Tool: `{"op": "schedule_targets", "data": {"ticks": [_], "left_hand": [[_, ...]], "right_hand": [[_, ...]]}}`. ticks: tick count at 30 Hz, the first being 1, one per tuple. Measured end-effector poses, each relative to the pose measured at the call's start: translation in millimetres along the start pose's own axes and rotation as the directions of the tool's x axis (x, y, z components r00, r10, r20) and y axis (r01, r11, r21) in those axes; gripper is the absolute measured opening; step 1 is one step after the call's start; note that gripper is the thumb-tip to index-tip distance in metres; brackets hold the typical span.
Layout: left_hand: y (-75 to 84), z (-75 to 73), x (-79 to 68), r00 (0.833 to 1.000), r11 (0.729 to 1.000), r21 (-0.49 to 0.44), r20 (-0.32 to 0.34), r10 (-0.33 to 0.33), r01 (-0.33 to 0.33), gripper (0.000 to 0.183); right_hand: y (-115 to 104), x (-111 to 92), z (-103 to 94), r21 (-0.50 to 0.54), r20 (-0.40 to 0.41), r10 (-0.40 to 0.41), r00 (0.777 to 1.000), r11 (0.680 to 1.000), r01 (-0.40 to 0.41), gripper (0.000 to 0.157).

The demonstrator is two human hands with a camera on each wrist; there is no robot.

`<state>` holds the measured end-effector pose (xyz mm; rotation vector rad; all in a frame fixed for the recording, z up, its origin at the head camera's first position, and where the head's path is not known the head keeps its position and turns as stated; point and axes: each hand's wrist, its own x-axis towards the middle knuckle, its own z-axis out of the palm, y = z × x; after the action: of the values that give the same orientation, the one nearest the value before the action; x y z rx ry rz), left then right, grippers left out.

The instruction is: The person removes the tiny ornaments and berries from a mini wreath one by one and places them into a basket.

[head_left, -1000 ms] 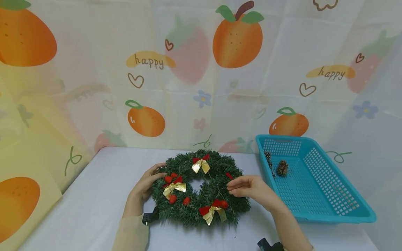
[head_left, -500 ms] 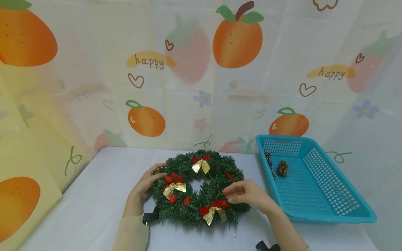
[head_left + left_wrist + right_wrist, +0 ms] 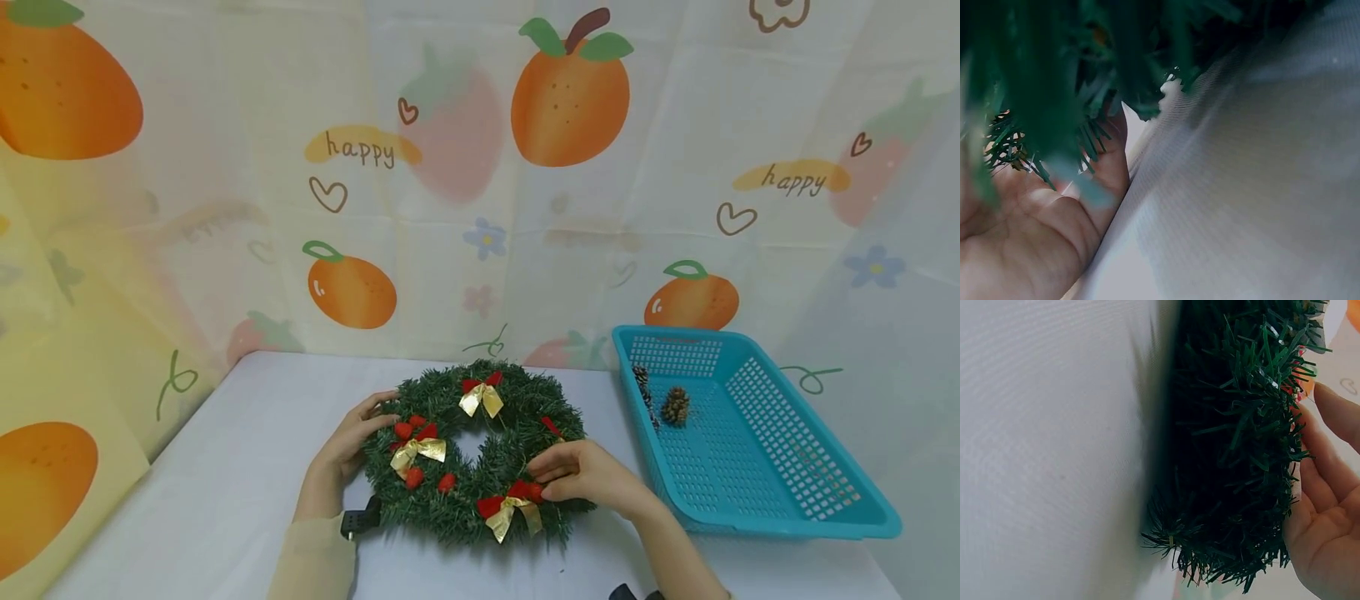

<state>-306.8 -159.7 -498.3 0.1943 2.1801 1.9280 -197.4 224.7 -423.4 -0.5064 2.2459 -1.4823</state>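
Note:
A green artificial wreath (image 3: 465, 504) lies on the white-covered table, trimmed with red-and-gold bows (image 3: 480, 398) and red berries (image 3: 447, 482). At its left edge, my left hand (image 3: 348, 442) grips the greenery; the left wrist view has the palm (image 3: 1029, 244) close under the sprigs. My right hand (image 3: 600, 479) is over the right side, fingers relaxed. Its thumb touches or nearly touches a red berry (image 3: 536, 492) beside the front bow (image 3: 510, 510). In the right wrist view, the right hand (image 3: 1329, 512) is against the wreath's side, its fingertips partly behind the needles.
A turquoise plastic basket (image 3: 780, 527) stands on the right, holding a brown pine cone (image 3: 676, 407) and more dark cones (image 3: 643, 387) along its left wall. Behind the table (image 3: 217, 492) hangs a fruit-print curtain (image 3: 450, 283).
My right hand has moved toward me and slightly left, from beside the right-hand red ribbon to the berry near the front bow. My left hand and the wreath have stayed put.

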Motion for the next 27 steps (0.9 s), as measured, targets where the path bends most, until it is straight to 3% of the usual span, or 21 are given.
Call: {"op": "schedule_targets", "data": {"ticks": [27], "left_hand": [[0.3,-0.5,0.6,1.000,1.000,0.017,0.007,0.006,-0.006,0.054]], "right_hand": [[0.9,4.7,8.6,-0.078,-0.014,-0.005,1.000,0.997,0.004,0.032]]}}
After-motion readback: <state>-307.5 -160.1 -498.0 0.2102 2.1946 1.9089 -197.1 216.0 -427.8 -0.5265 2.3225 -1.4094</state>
